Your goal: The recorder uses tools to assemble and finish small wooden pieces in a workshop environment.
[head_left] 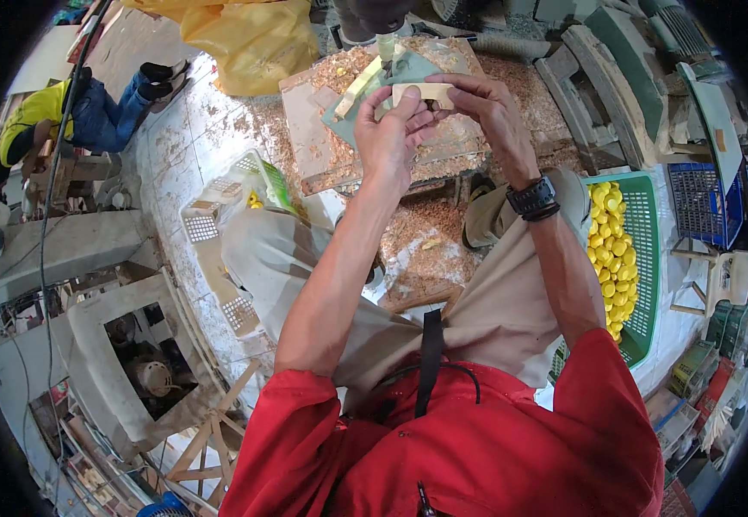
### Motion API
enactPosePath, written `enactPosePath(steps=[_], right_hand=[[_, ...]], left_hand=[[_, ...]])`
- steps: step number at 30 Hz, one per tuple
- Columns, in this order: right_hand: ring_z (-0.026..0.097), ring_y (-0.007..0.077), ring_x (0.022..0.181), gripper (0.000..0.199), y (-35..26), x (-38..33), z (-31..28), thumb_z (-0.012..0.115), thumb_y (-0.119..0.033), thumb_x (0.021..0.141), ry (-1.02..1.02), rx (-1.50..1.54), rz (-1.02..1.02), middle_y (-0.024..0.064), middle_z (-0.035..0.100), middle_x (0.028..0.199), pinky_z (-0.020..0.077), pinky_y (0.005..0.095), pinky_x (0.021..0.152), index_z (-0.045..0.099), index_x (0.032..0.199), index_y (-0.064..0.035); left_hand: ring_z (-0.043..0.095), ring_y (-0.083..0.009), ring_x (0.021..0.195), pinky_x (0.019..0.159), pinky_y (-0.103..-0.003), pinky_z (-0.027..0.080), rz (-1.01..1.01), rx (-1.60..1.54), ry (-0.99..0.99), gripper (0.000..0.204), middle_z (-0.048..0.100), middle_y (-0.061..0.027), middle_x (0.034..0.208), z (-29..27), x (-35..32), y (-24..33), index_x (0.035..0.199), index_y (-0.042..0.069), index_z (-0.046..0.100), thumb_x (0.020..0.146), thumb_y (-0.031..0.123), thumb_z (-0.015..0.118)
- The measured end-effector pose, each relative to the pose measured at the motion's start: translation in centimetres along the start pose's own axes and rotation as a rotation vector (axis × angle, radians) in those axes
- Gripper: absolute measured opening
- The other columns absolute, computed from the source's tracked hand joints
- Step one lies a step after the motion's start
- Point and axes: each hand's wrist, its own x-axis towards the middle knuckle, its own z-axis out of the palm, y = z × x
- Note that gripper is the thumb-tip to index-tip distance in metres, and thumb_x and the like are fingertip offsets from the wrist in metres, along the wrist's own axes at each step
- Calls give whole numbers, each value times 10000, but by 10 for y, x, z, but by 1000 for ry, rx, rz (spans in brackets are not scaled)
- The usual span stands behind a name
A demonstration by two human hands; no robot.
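Note:
Both hands are raised over a low worktable [309, 164] strewn with wood shavings. Between them is a small pale block [430, 90], wood by its look, with a notch in its lower edge. My left hand [389, 138] pinches its left end, thumb on the face towards me. The fingertips of my right hand [496, 108] grip its right end. Just beyond the block, a dark machine head [375, 15] hangs down with a pale tip [387, 45]. Grey-green boards [414, 65] and a pale yellow strip [359, 86] lie under and beside my hands.
A green crate [645, 258] of glossy yellow pieces [611, 250] stands by my right leg. At my left knee is a white basket [201, 226]. A yellow sack [253, 47] slumps beyond the table. Another person [81, 112] bends far left. Grey machinery [133, 345] stands left.

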Motion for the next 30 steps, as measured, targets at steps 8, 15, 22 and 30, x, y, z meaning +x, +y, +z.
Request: enactPosePath(steps=[8,15,22,30], right_hand=[[611,78,784,293,11,3,-2,588,-229,933,81,-66,-52,37,687,865,484,236,701,695,1023,29],[600,62,710,254,3,3,5,608,-198,925,139,-105,-60,34,680,798,476,217,625,702,988,30],[618,86,759,263,15,7,-6,699,-159,854,16,-226,-93,42,694,850,489,235,645,701,1073,-14],[664,161,854,332,15,10,11,688,-157,862,356,-548,-82,149,705,1010,515,284,771,658,1160,-13]], left_hand=[[649,-124,709,590,-286,581,-33,59,-56,207,662,-54,834,-1,-5,0,1023,38,608,899,192,670],[651,-121,714,577,-273,573,-50,101,-55,209,665,-55,840,-1,-4,0,1047,38,621,919,202,643],[643,-165,701,580,-282,540,12,56,-81,286,653,-110,875,-4,2,4,1169,-34,561,941,137,592],[662,-227,859,755,-322,563,84,165,44,320,660,-171,997,-3,4,3,1206,-95,511,903,-7,563]])
